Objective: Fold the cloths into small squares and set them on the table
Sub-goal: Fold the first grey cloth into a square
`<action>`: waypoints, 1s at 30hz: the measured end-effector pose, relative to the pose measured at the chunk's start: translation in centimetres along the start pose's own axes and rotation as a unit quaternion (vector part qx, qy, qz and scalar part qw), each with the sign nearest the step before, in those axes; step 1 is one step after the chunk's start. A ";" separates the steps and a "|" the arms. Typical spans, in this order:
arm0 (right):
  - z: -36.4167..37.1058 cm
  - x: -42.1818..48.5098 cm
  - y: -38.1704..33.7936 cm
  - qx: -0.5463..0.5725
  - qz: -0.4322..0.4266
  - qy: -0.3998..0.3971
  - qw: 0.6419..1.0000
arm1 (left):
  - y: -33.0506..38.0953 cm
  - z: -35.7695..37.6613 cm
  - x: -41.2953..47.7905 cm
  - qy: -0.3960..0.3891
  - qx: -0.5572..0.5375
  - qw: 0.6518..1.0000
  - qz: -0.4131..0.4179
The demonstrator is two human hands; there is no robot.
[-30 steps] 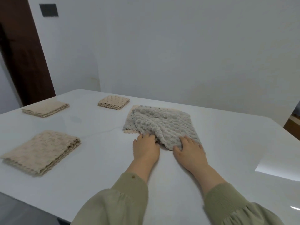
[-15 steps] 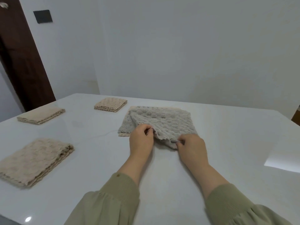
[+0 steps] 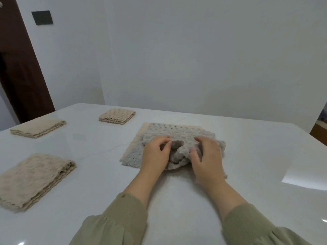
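A grey bubble-textured cloth (image 3: 169, 133) lies on the white table (image 3: 256, 156), its near edge bunched up and raised between my hands. A beige cloth edge (image 3: 146, 126) shows under its far left side. My left hand (image 3: 155, 153) grips the bunched near edge from the left with curled fingers. My right hand (image 3: 207, 156) grips the same fold from the right, thumb pinching the fabric. Three folded beige cloths rest on the table: one near left (image 3: 33, 177), one far left (image 3: 38, 128), one small square further back (image 3: 117, 116).
A white wall stands behind the table. A dark brown door (image 3: 19, 68) is at the far left, with a dark wall plate (image 3: 42, 17) beside it. The table's right edge runs diagonally at the far right.
Both hands have carried the cloth's near edge forward, away from me, over the rest of the cloth. The fabric is now bunched higher between them. The view has shifted slightly.
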State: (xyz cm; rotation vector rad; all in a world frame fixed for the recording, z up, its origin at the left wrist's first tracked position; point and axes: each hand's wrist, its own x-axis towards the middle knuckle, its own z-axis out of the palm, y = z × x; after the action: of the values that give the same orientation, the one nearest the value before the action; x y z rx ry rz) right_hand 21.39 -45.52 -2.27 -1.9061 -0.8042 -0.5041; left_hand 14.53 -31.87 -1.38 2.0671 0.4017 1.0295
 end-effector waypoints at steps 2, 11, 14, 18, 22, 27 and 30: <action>0.4 -0.2 0.0 -0.037 -0.010 -0.087 0.996 | 0.3 0.1 0.0 -0.002 -0.053 0.998 -0.021; -0.1 0.8 1.0 0.033 0.085 0.121 0.989 | 0.8 -0.3 -0.7 -0.055 -0.072 0.994 -0.057; -1.4 1.1 1.4 0.102 0.173 0.238 0.950 | 0.1 -0.1 -1.3 -0.260 0.125 0.957 -0.031; -2.1 1.6 1.9 0.140 0.209 0.298 0.921 | -1.1 0.4 -1.0 -0.356 0.371 0.857 0.021; -2.2 1.5 2.0 0.127 0.191 0.287 0.930 | -2.7 -1.1 0.4 -0.304 0.418 0.853 -0.067; -2.9 1.0 1.7 0.066 0.048 0.302 0.950 | -4.7 -4.7 1.3 -0.217 0.451 0.840 -0.209; -2.9 0.9 1.8 -0.010 0.015 0.266 0.964 | -4.0 -5.4 1.0 -0.210 0.427 0.867 -0.148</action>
State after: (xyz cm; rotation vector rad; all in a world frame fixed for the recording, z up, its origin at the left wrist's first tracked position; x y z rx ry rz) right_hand 23.30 -48.38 -1.58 -1.6788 -0.4161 -0.9555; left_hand 11.12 -25.97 -1.92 2.7827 1.0408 0.1664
